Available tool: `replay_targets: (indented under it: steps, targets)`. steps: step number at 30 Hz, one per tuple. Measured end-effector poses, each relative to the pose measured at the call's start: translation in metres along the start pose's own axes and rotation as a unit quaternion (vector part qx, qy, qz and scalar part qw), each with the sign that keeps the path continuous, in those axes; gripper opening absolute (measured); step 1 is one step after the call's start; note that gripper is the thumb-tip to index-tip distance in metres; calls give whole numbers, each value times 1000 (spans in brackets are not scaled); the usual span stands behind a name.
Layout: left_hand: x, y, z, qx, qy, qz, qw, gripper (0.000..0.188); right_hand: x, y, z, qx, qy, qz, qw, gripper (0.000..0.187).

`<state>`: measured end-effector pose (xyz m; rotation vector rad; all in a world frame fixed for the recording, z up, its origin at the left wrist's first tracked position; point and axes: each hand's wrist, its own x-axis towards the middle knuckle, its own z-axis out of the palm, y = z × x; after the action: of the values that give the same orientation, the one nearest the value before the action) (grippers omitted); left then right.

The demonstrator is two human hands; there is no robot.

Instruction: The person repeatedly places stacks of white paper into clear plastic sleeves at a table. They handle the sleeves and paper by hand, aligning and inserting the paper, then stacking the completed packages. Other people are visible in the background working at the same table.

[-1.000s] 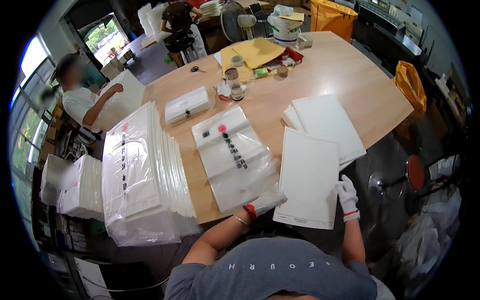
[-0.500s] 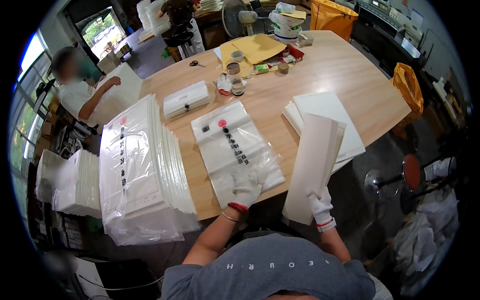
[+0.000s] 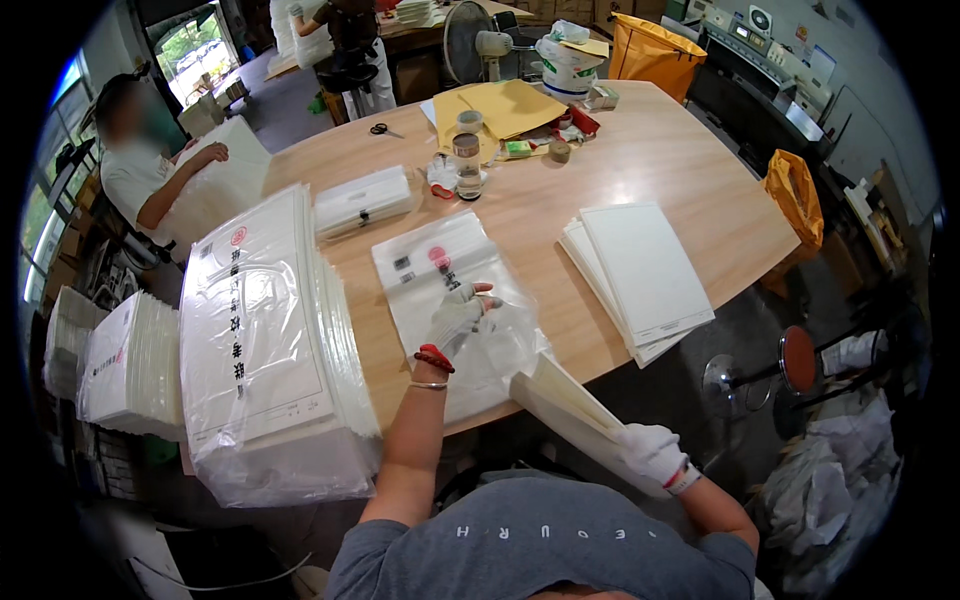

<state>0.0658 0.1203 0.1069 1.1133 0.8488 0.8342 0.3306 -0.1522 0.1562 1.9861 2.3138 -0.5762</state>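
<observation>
Swung leftward since the last frame, the bowed sheaf of white paper now points its far end at the lower right edge of the clear printed bag, while the left hand has slid farther up that bag! Down at lower centre right, the gloved right hand has its fingers wrapped about the sheaf's near end, pinching it into a curve. Up to frame centre: the left hand's fingers are bent over the bag, bare tips out of the glove, and whether they pinch the film I cannot tell. Nor can I tell whether the sheaf's tip is inside the bag or just over it.

Big presence at centre left, a tall plastic-wrapped stack, with a smaller wrapped stack beyond its left side. Right of centre, loose white sheets lie fanned on the wooden table; a red-seated stool stands off to the right.

Farther up, a clipped white packet, then a clear jar, scissors and yellow envelopes. Upper left, a seated co-worker handles a large white sheet; at top centre, a fan.
</observation>
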Motion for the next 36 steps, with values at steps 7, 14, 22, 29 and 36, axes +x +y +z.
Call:
replay_targets:
  steps: [7,14,22,29,36]
  targets:
    - [16,-39,-14,-92,-15,-25,995,35,15,-16,-20,51,239,-24,969,22]
    - [-28,-23,103,428,-36,328,841,28,145,-16,24,68,11,59,996,44]
    - [-19,-64,72,613,2,169,771,33,236,19,59,163,386,99,903,55]
    - [-5,-160,-51,480,346,143,793,41,276,40,47,159,31,202,966,50]
    - [-88,-113,-13,326,261,85,905,26,190,29,59,131,-46,75,987,73]
